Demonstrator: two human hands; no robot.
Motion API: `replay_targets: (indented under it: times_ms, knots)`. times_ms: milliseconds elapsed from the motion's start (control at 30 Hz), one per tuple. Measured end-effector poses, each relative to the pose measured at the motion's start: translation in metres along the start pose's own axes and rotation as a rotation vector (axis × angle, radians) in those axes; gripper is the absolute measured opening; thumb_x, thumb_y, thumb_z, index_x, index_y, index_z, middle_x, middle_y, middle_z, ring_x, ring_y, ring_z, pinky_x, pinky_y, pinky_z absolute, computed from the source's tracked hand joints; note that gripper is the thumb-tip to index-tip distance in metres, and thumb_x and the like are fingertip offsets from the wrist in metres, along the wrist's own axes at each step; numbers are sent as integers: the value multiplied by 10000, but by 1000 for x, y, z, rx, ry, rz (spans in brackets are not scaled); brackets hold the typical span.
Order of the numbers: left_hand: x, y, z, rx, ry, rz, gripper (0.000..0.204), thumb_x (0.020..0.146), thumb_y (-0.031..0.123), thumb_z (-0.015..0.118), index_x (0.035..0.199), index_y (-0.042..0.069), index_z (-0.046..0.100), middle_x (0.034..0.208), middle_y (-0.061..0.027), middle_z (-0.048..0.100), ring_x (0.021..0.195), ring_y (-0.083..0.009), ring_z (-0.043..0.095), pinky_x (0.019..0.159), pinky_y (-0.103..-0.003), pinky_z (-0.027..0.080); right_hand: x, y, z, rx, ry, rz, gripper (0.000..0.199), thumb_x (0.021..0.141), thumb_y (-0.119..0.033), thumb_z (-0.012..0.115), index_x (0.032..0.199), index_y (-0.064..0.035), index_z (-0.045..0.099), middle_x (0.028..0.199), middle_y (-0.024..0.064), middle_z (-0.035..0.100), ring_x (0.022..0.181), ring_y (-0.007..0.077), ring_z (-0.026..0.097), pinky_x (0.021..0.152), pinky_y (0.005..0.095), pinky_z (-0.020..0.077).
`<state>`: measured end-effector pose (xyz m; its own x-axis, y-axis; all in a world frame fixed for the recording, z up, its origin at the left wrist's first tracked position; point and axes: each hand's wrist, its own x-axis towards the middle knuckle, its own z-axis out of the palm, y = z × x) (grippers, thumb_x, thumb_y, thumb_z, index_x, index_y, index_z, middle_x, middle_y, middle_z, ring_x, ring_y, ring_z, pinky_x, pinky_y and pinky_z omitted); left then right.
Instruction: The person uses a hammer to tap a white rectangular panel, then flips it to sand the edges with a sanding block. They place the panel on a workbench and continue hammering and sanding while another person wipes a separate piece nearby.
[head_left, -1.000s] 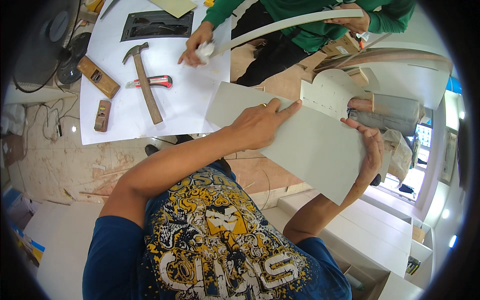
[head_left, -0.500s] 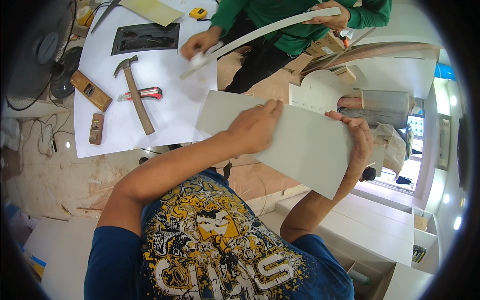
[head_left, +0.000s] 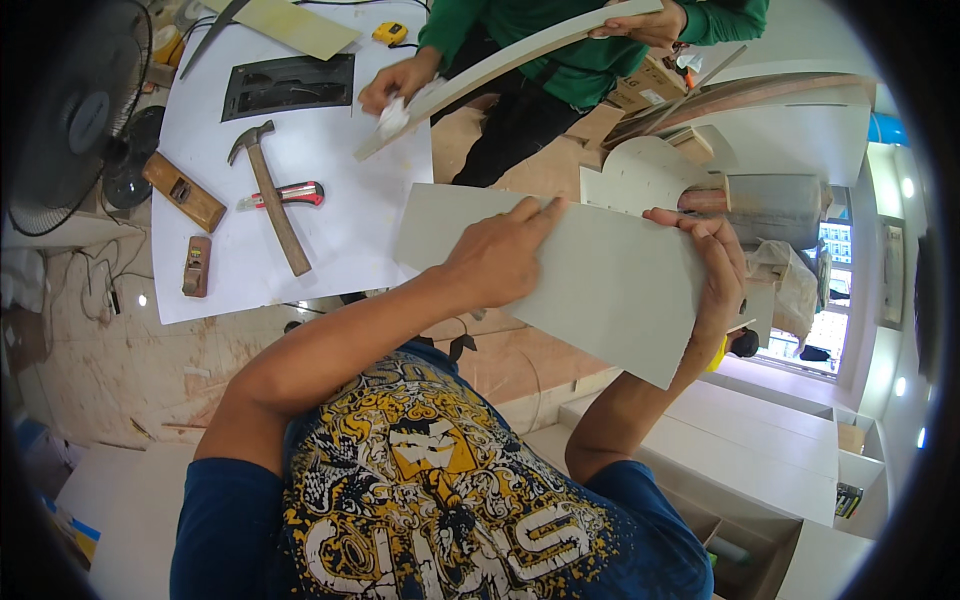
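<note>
A pale grey rectangular panel point(head_left: 600, 270) is held tilted in front of my chest. My right hand point(head_left: 718, 262) grips its right end, with the fingertips over the far edge and the palm against the side. My left hand point(head_left: 500, 255) lies across the panel's face, fingers closed together and reaching to the far edge. Whether a small thing sits under those fingertips is hidden. Across from me, a person in green sleeves holds a long curved white strip point(head_left: 510, 72) in one hand and presses a white wad point(head_left: 393, 116) to its lower end with the other.
On the white table point(head_left: 370, 225) lie a claw hammer point(head_left: 270, 195) across a red utility knife point(head_left: 305, 193), two wooden planes point(head_left: 185, 193), a black tray-like piece point(head_left: 290, 87) and a yellow tape measure point(head_left: 389, 34). A fan point(head_left: 85, 120) stands at left. White cabinets point(head_left: 750, 440) are at right.
My left hand's fingers have straightened a little along the panel's far edge. The right hand keeps its hold. The other person's wad has shifted slightly on the strip.
</note>
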<state>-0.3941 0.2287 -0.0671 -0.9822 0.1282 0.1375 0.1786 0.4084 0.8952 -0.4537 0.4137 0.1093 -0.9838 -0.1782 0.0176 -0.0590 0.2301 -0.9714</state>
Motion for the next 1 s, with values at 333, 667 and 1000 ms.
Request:
replay_targets:
  times_ms: [333, 667, 1000]
  knots:
    - [6, 18, -2, 110, 31, 81, 862, 863, 28, 621, 1673, 144, 349, 1281, -198, 555, 1034, -412, 684, 893, -495, 572, 7, 4, 0, 56, -40, -1, 160, 1007, -130, 577, 997, 9, 655, 1085, 242, 782, 955, 228, 734, 903, 343, 574]
    - [-15, -44, 5, 123, -24, -204, 924, 869, 11, 599, 1707, 229, 276, 1287, -207, 548, 1040, -438, 678, 901, -516, 558, -1, 12, -7, 7, -90, -87, 105, 1005, -102, 579, 988, -13, 632, 1100, 262, 778, 948, 222, 733, 903, 336, 575]
    - [-52, -180, 13, 117, 234, -262, 598, 954, 141, 648, 1519, 7, 504, 1366, -224, 569, 1233, -436, 624, 1037, -487, 522, -18, 13, -4, -23, -14, -80, 192, 1034, -197, 528, 977, -39, 621, 1081, 252, 776, 1097, 341, 739, 1005, 456, 562]
